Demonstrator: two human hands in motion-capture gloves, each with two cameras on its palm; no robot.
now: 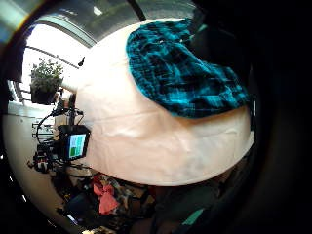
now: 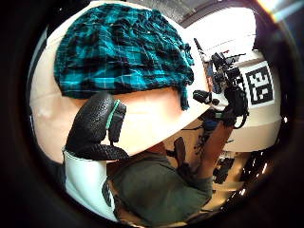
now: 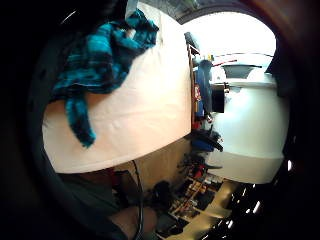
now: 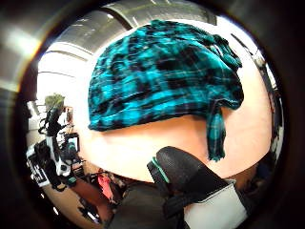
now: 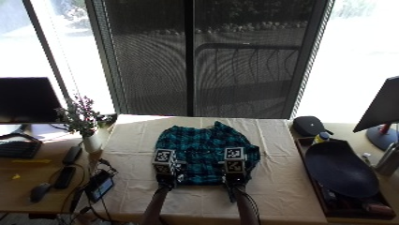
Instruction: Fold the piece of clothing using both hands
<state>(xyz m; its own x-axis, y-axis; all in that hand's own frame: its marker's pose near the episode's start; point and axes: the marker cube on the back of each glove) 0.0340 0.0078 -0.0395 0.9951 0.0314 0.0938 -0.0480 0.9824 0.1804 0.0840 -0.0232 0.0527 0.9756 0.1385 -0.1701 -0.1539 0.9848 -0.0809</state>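
A teal and black plaid shirt lies crumpled in the middle of the cream-covered table. Both gloved hands hover side by side at the shirt's near edge, the left hand by its near left corner and the right hand by its near right. Neither holds cloth. The left palm views show the shirt apart from the palm, with the left thumb relaxed. The right thumb is relaxed too, over bare cover in front of the shirt. A narrow strip of the shirt trails toward the table's near edge.
A potted plant stands at the table's left edge, with a small screen beside the near left corner. A black pouch and a dark tray sit on the right side table. A monitor stands far left.
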